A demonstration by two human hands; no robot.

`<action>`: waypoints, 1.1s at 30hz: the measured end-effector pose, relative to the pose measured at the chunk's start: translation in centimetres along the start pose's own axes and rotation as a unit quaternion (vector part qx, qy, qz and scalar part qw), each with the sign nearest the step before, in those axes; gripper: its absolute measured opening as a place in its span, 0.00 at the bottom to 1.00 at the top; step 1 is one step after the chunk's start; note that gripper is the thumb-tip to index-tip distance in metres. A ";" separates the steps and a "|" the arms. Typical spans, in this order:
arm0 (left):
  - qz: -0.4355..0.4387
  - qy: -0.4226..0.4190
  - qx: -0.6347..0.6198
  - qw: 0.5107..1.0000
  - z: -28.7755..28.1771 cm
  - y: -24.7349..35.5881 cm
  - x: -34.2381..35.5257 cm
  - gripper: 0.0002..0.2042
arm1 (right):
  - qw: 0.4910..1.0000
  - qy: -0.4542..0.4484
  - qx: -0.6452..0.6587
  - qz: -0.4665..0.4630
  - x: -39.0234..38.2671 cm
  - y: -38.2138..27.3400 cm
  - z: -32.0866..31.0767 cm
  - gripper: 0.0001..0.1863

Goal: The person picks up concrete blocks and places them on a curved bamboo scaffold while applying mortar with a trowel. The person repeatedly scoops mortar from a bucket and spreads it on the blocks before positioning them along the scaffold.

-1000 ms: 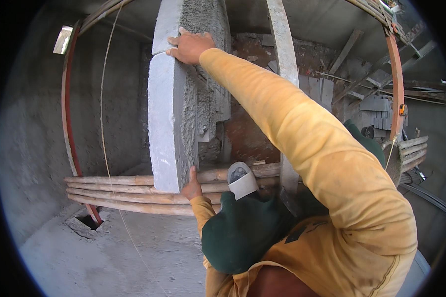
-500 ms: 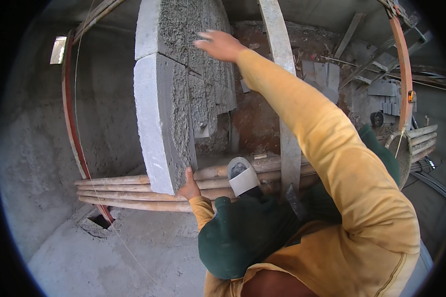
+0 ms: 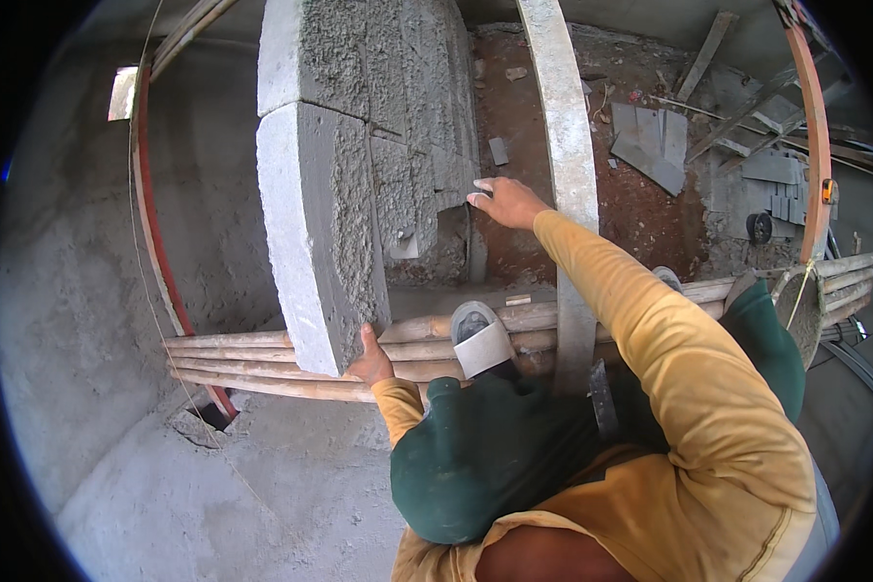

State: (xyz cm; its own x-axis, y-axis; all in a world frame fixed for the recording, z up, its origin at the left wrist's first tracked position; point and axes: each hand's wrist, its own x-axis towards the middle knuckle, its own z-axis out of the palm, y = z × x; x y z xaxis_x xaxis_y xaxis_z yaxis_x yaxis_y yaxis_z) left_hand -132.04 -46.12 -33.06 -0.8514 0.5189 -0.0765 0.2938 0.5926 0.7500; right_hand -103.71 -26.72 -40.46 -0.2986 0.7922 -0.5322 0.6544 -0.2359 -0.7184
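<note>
A light-grey aerated concrete block (image 3: 291, 233) lies at the near end of a blockwork wall, with wet grey mortar (image 3: 351, 233) spread along it. My left hand (image 3: 371, 359) grips the block's near end, thumb up against the mortared side; its other fingers are mostly hidden. To the right of the wall, my right hand (image 3: 509, 202) hovers with fingers bent and a gap between thumb and forefinger, nothing visible in it. Beyond the block, a second block (image 3: 279, 58) continues the row, with a thin joint line between them.
Beneath me runs a platform of bamboo poles (image 3: 427, 335), where my sandalled foot (image 3: 480, 339) stands. An upright grey post (image 3: 567, 126) rises right of the wall. Red-brown posts (image 3: 155, 223) and a taut string (image 3: 138, 194) are on the left. Broken grey slabs (image 3: 650, 145) lie below.
My right hand has drawn back from over the mortared wall, rightward and nearer to me. My left hand stays on the block's end. The view has shifted slightly.
</note>
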 end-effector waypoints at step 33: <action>0.025 -0.034 -0.091 0.995 0.8 -3.9 1.2 0.25 | 0.841 0.125 -0.348 -0.396 0.0 -24.2 -2.8 0.29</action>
State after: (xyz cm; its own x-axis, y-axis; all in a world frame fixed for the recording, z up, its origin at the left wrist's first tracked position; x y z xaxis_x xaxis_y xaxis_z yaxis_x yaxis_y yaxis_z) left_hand -133.84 -47.28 -36.61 -0.8051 0.5883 -0.0759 0.2461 0.4476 0.8597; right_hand -117.63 -19.50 -21.81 -0.7339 0.6597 0.1617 0.5932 0.7385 -0.3205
